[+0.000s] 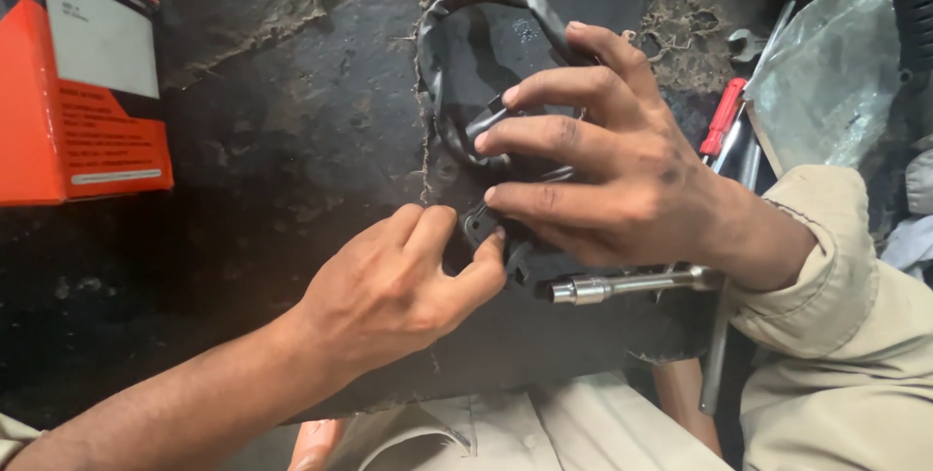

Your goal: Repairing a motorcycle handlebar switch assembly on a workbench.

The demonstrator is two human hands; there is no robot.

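left hand: came in from the lower left with the forearm bare. the fingers were curled, and the thumb and forefinger pinched the lower edge of a small black part. the hand was closed on that part.
right hand: came in from the right out of a beige sleeve. the fingers were spread and pressed down on the same black part and on the end of the rubber loop; the thumb was hidden under the palm. the hand was flat and bearing down, not wrapped round anything.
small black part: lay on the dark surface between the two hands, near the middle of the view, touching the fingertips of both. its exact shape could not be told, as the fingers covered most of it.
rubber loop: a dark, flat band bent into an arch above the right hand's fingers, its lower end running under them.
socket wrench: a bright metal t-shaped tool lying just below the right hand, its socket end pointing left, close to the black part.
work surface: dark, greasy and worn.
orange box: stood at the upper left, well apart from the hands.
red-handled tool: lay beyond the right wrist, partly hidden.
clear plastic bag: at the upper right.
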